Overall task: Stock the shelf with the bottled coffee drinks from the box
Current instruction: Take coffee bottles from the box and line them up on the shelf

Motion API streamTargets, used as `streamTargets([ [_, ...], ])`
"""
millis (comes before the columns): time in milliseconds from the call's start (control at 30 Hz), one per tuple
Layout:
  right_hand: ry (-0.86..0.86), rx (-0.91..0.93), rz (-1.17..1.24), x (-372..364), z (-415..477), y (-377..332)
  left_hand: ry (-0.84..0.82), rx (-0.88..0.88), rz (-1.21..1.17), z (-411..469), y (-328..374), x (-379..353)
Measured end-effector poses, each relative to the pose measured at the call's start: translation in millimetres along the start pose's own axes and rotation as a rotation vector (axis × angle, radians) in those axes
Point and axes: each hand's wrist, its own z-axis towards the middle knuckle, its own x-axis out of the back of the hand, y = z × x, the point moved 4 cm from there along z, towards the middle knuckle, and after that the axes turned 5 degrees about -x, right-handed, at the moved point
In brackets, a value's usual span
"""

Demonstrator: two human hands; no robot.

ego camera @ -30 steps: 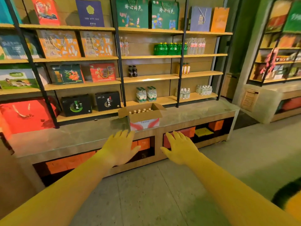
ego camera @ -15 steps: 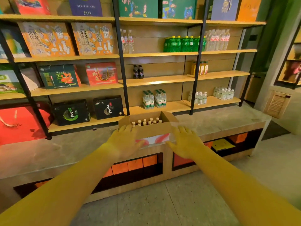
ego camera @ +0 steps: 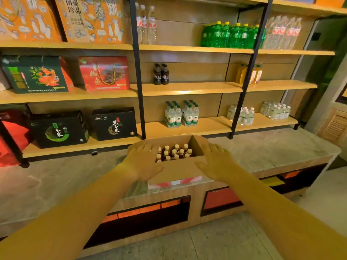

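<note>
1. The shelf point(ego camera: 187, 89) fills the back wall, with wooden boards on black uprights. Its left bays hold gift cartons: two orange ones point(ego camera: 90, 19) at the top, a red one point(ego camera: 104, 73) and a dark green one point(ego camera: 35, 75) below, and two black ones point(ego camera: 114, 123) on the lowest board.
2. The desk point(ego camera: 272, 147) is a long stone-topped counter that runs in front of the shelf. It has dark openings in its wooden front.
3. The box point(ego camera: 178, 169) is open brown cardboard with a red and white band low on its front. It stands on the desk near the front edge, below the middle bay.
4. The left hand point(ego camera: 142, 162) is released, fingers straight and spread, palm down over the box's left flap. The right hand point(ego camera: 216, 162) is released the same way at the box's right side. Neither grasps anything, and I cannot tell whether they touch the cardboard.
5. Green bottles point(ego camera: 231, 35) stand in a row on an upper board. Water bottles point(ego camera: 181, 114) are clustered on the lowest board just behind the box.
6. Two dark bottles point(ego camera: 161, 74) stand on the middle board beside an upright, with a few yellow bottles point(ego camera: 249, 74) farther right.
7. The bottled coffee drinks point(ego camera: 174, 152) stand upright in rows inside the box, pale caps showing between the two hands.
</note>
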Motion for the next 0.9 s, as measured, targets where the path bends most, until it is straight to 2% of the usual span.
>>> streamTargets([
  [300, -0.107, -0.014, 0.086, -56, 154, 1, -0.095, 0.010, 0.001, 140, -79, -62],
  [433, -0.159, -0.009, 0.123, -96, 214, 7, -0.209, 0.037, -0.104, 188, -100, -110],
  [567, -0.289, -0.031, 0.140, -148, 263, 20, -0.337, 0.134, -0.201, 230, -114, -163],
  [700, -0.406, -0.004, 0.148, -196, 309, 37, -0.360, 0.205, -0.190, 268, -114, -198],
  [900, -0.553, 0.027, 0.131, -247, 358, 52, -0.449, 0.360, -0.322, 309, -122, -252],
])
